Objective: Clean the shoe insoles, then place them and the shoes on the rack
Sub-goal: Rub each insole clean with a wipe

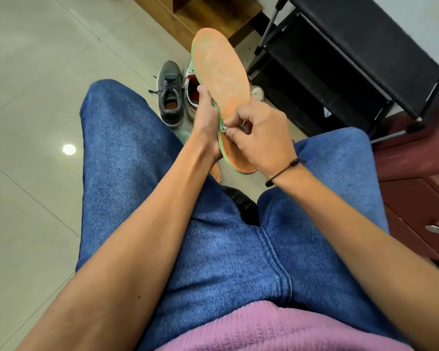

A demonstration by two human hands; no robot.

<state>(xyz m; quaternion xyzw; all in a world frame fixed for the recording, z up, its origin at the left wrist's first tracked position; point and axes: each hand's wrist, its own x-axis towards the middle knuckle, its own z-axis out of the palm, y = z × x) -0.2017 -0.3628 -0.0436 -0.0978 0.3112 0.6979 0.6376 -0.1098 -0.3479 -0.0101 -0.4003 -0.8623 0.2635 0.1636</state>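
Orange foam insole with green rim (221, 69), at frame centre, gripped along its edge by the left hand (205, 115) while the right hand (260, 133) pinches a small cloth (223, 126) against it; cleaning underway, grey shoe (169, 93) on floor, black rack (340, 62) upper right unfilled.

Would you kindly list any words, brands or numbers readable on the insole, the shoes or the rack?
None can be read.
Orange insole: worn surface, no legible print.
Grey shoe: no visible label.
White and red shoe: mostly hidden behind the insole.
Black rack: plain.
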